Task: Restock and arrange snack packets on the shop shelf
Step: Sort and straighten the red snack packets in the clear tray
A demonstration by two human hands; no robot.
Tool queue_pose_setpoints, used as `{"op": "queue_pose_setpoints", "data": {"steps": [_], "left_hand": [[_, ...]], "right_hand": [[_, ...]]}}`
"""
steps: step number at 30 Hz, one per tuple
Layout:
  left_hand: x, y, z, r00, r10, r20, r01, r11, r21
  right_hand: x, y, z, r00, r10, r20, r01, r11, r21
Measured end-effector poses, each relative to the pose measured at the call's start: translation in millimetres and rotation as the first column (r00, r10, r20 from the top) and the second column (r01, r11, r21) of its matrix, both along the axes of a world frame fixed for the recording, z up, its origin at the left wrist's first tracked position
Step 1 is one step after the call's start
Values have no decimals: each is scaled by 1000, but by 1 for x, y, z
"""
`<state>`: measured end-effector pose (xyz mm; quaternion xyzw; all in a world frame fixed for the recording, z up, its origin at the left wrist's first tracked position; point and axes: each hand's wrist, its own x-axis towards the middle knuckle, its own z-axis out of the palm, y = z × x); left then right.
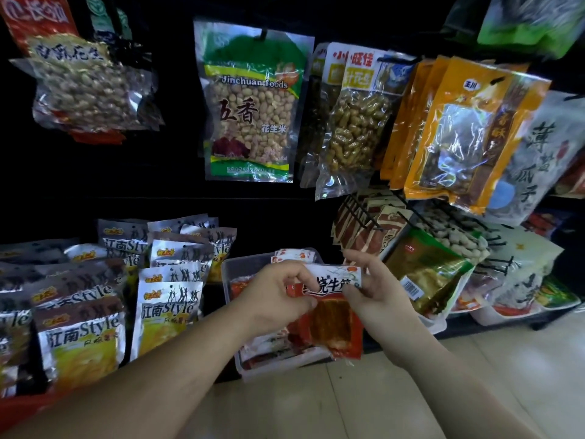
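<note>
Dark shelving (pixel 133 191) behind, we reach both forearms forward; our left hand (pixel 278 296) and right hand (pixel 376 289) each pinch the red snack packet (pixel 332 318) over a clear tray (pixel 231 274).

Low dark shelf (pixel 212 312): silver "Style" packets (pixel 167 312) stand in rows across its left half, a clear tray (pixel 231 267) of red packets (pixel 294 255) sits mid-shelf at the front edge, and white tubs (pixel 487 315) of mixed packets sit toward the right end. Hooks on the black back panel above carry peanut packets (pixel 250 103). Beige tile floor (pixel 380 391) runs below the front edge.
</note>
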<state>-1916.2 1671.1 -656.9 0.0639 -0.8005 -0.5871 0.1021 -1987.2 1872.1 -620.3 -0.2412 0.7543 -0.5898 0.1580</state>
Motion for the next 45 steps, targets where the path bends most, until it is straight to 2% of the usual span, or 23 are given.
{"op": "queue_pose_setpoints", "data": {"steps": [2, 5, 7, 9, 12, 17, 19, 22, 24, 25, 26, 27, 29, 30, 31, 33, 35, 36, 38, 40, 42, 45], "left_hand": [[2, -2, 2, 1000, -6, 25, 7, 1000, -11], [1, -3, 2, 999, -25, 46, 30, 995, -99], [-1, -4, -2, 998, -41, 43, 48, 980, -192], [-4, -5, -9, 998, -47, 39, 57, 951, -305], [-7, -12, -25, 993, -35, 115, 79, 913, -401], [-16, -28, -65, 939, 97, 329, 24, 938, -347], [-23, -29, -77, 908, 125, 400, -9, 960, -281], [-35, -28, -92, 880, 164, 445, -67, 972, -225], [-42, -25, -100, 869, 158, 468, -71, 977, -199], [-45, -23, -102, 863, 149, 482, -66, 980, -186], [-46, -21, -103, 860, 145, 490, -64, 982, -178], [-48, -20, -105, 858, 142, 494, -63, 983, -173], [-50, -18, -108, 860, 151, 488, -74, 982, -174], [-50, -19, -109, 860, 171, 480, -95, 979, -179], [-50, -20, -112, 863, 195, 467, -123, 976, -181], [-51, -24, -115, 872, 240, 427, -188, 969, -161], [-51, -29, -115, 870, 288, 401, -257, 958, -130], [-51, -31, -114, 868, 306, 390, -283, 952, -116], [-51, -35, -116, 869, 323, 374, -310, 946, -96], [-49, -37, -118, 874, 313, 371, -297, 950, -100], [-47, -40, -121, 867, 307, 393, -295, 951, -93], [-45, -44, -123, 861, 315, 399, -299, 949, -105]], "right_hand": [[1, -1, 4, 1000, 12, 14, -12, 1000, 13], [0, -2, 6, 971, 62, -229, -8, 974, 228], [-7, -7, 0, 925, 92, -368, 60, 922, 382], [-17, -19, -8, 890, 123, -439, 104, 883, 457], [-38, -34, -22, 857, 201, -475, 79, 859, 506], [-83, -57, -62, 858, 325, -397, -23, 797, 604], [-95, -58, -86, 853, 404, -330, -75, 721, 689], [-112, -54, -121, 821, 554, -136, -158, 450, 879], [-115, -52, -135, 784, 608, 128, -337, 243, 910], [-114, -51, -139, 766, 594, 247, -427, 184, 885], [-114, -50, -140, 776, 545, 318, -487, 197, 851], [-116, -49, -142, 806, 477, 349, -511, 266, 817], [-119, -51, -145, 873, 333, 357, -475, 413, 777], [-123, -55, -148, 894, 310, 324, -435, 430, 791], [-128, -60, -153, 909, 331, 254, -380, 404, 832], [-135, -76, -161, 915, 404, -2, -174, 398, 901], [-143, -91, -170, 908, 362, -211, -16, 532, 847], [-148, -96, -178, 912, 319, -256, 16, 596, 803], [-155, -110, -189, 920, 266, -288, 54, 643, 764], [-159, -117, -201, 908, 285, -307, 78, 606, 792], [-162, -118, -212, 855, 324, -406, 168, 567, 807], [-167, -112, -220, 745, 294, -599, 306, 647, 699]]}}
